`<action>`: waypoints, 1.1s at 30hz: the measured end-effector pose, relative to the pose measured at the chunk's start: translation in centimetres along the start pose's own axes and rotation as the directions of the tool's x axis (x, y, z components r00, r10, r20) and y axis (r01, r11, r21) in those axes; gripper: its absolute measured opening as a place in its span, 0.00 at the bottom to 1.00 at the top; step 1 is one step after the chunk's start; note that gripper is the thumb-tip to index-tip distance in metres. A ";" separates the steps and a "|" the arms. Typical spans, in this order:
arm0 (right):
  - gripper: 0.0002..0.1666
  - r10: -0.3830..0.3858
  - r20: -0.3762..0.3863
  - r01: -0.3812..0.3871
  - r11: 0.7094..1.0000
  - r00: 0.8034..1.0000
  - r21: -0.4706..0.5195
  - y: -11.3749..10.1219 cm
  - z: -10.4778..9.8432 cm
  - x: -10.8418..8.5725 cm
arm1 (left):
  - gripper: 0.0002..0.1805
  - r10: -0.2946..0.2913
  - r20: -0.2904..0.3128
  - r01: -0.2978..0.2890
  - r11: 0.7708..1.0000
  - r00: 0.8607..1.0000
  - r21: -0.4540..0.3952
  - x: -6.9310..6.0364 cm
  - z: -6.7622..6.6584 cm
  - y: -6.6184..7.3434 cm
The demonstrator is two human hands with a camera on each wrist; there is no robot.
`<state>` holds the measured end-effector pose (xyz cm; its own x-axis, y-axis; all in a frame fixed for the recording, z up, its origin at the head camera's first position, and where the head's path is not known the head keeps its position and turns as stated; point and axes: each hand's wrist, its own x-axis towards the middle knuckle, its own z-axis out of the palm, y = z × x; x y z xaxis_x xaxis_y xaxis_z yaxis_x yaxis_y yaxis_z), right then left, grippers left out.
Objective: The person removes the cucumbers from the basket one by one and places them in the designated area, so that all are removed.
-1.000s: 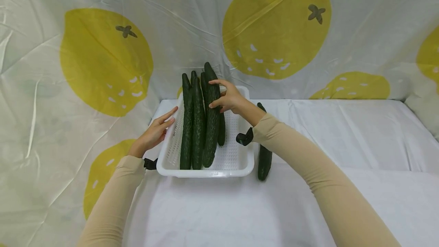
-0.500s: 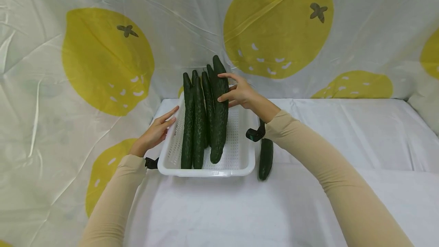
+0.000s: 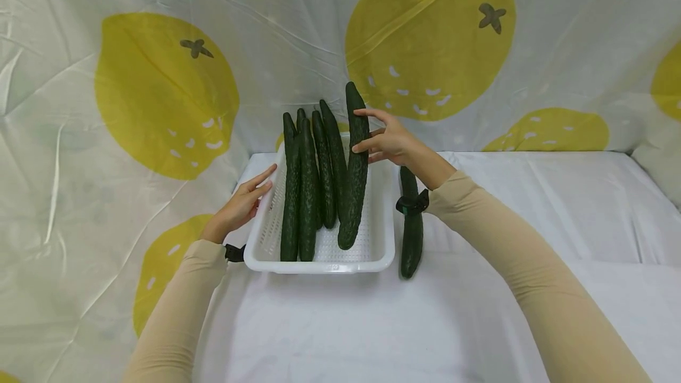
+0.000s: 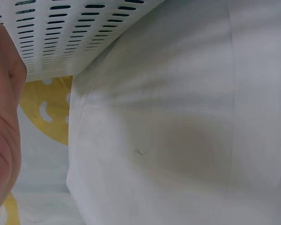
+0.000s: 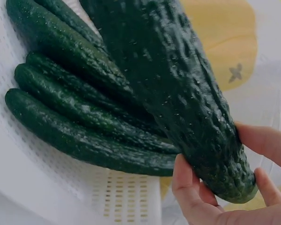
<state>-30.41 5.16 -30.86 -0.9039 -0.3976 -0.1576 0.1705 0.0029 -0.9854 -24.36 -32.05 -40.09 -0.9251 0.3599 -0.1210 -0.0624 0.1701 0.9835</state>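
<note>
In the head view a white perforated plastic basket (image 3: 336, 267) bears several long dark green cucumbers (image 3: 307, 194). My right hand (image 3: 391, 138) pinches one cucumber (image 3: 357, 185) near its far end between thumb and fingers, holding it tilted over the basket's right half. The right wrist view shows the held cucumber (image 5: 178, 93) close up, with the fingertips around its end and other cucumbers (image 5: 84, 112) lying side by side beyond. My left hand (image 3: 242, 205) rests against the basket's left side with fingers extended. In the left wrist view only part of that hand (image 4: 4, 93) shows beside the basket wall (image 4: 61, 37).
Another cucumber (image 3: 412, 241) lies on the white cloth just right of the basket, partly behind the right wrist's black camera strap (image 3: 412, 201). A lemon-print curtain (image 3: 287, 46) hangs behind and to the left. White cloth (image 3: 532, 211) covers the table.
My right hand has moved right with the cucumber, away from the other cucumbers in the basket. The left hand and the basket have stayed in place.
</note>
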 end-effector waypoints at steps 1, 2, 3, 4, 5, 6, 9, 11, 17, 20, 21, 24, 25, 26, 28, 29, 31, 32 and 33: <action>0.49 0.002 0.000 -0.002 1.000 1.000 -0.004 0.0 -0.1 -0.1 | 0.31 -0.004 0.000 0.004 1.000 1.000 -0.002 0.0 0.0 0.0; 0.49 0.004 -0.001 -0.004 1.000 1.000 -0.008 0.0 -0.3 -0.2 | 0.31 -0.008 -0.001 0.008 1.000 1.000 -0.002 0.0 0.0 0.0; 0.49 0.005 -0.001 -0.005 1.000 1.000 -0.006 0.1 -0.4 -0.2 | 0.31 -0.012 -0.001 0.012 1.000 1.000 -0.003 0.0 0.0 0.0; 0.49 0.006 -0.001 -0.006 1.000 1.000 -0.006 0.1 -0.5 -0.3 | 0.31 -0.015 0.000 0.015 1.000 1.000 -0.006 0.0 0.0 0.0; 0.49 0.007 -0.001 -0.007 1.000 1.000 -0.002 0.1 -0.7 -0.4 | 0.31 -0.017 0.000 0.017 1.000 1.000 -0.007 0.0 0.0 0.0; 0.49 0.005 0.001 -0.005 1.000 1.000 0.003 0.1 -0.8 -0.6 | 0.31 -0.018 -0.001 0.018 1.000 1.000 -0.003 0.0 0.0 0.0; 0.49 0.004 0.010 -0.004 1.000 1.000 0.025 0.2 -1.3 -1.0 | 0.31 -0.024 0.001 0.024 1.000 1.000 -0.015 0.0 0.0 0.0; 0.49 0.004 0.017 -0.004 1.000 1.000 0.027 0.2 -1.7 -1.3 | 0.31 -0.025 0.001 0.025 0.999 1.000 -0.022 0.0 0.0 0.0; 0.50 0.009 0.023 -0.009 1.000 1.000 -0.002 0.3 -3.2 -2.0 | 0.31 -0.021 0.001 0.021 0.999 1.000 -0.027 0.1 0.0 -0.1; 0.49 0.011 0.029 -0.011 1.000 1.000 0.000 0.6 -3.9 -2.3 | 0.31 -0.017 0.001 0.017 1.000 1.000 -0.020 0.2 0.0 -0.1; 0.49 0.012 0.030 -0.012 1.000 0.999 0.001 0.8 -4.2 -2.4 | 0.31 -0.017 0.003 0.017 1.000 1.000 -0.020 0.2 0.0 -0.2; 0.49 0.014 0.028 -0.014 1.000 1.000 -0.010 1.1 -4.9 -2.7 | 0.31 -0.017 0.000 0.017 1.000 1.000 -0.007 0.2 0.0 -0.2; 0.49 0.016 0.028 -0.016 1.000 0.999 -0.015 1.2 -5.2 -2.8 | 0.31 -0.017 -0.002 0.017 1.000 1.000 0.001 0.2 0.0 -0.1; 0.49 0.019 0.025 -0.018 1.000 1.000 -0.023 1.3 -5.4 -2.9 | 0.31 -0.020 -0.003 0.020 1.000 1.000 0.007 0.2 0.0 -0.1; 0.50 0.023 0.023 -0.022 0.999 0.999 -0.041 1.5 -5.9 -3.1 | 0.31 -0.022 -0.006 0.022 1.000 1.000 0.018 0.2 0.0 -0.1; 0.50 0.025 0.024 -0.024 0.999 0.999 -0.049 1.6 -6.2 -3.2 | 0.31 -0.022 -0.005 0.022 1.000 1.000 0.020 0.2 -0.1 -0.1; 0.50 0.033 0.028 -0.031 0.998 0.999 -0.056 1.8 -6.8 -3.4 | 0.31 -0.023 -0.003 0.023 1.000 1.000 0.017 0.1 -0.1 -0.1; 0.50 0.036 0.030 -0.034 0.998 0.999 -0.058 1.9 -7.1 -3.5 | 0.31 -0.024 0.001 0.024 1.000 1.000 0.006 0.1 -0.1 -0.1; 0.50 0.037 0.032 -0.035 0.997 0.999 -0.062 2.0 -7.4 -3.6 | 0.31 -0.024 0.003 0.024 1.000 1.000 -0.002 0.1 -0.1 0.0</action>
<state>-29.69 13.38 -32.76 -0.8837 -0.4268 -0.1920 0.1777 0.0736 -0.9813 -24.53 -32.13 -40.14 -0.9221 0.3588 -0.1448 -0.0851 0.1769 0.9805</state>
